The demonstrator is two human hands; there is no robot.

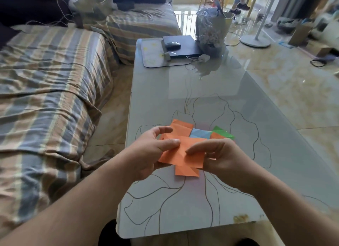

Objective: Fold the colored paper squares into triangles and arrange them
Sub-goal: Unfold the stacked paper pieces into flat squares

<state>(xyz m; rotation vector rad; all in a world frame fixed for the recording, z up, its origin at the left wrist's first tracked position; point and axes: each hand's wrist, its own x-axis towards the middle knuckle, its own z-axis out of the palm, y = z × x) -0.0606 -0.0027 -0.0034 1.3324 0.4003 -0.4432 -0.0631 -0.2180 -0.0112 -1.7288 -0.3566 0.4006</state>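
— How many papers, and where?

— One creased orange paper square (183, 152) is held over the glass table (211, 91). Flat on the table behind it lie another orange sheet (181, 127), one blue (200, 133) and one green (222, 132). An orange corner by the green I can't count.

— And the hands?

— Both meet over the table's near half. The left hand (152, 150) pinches the held square's left side, thumb on top. The right hand (223, 155) pinches its right edge, forefinger stretched across the paper.

Single head cam, wide-angle, looking forward and down; both hands close, low-centre; table (229, 102) stretches beyond them.
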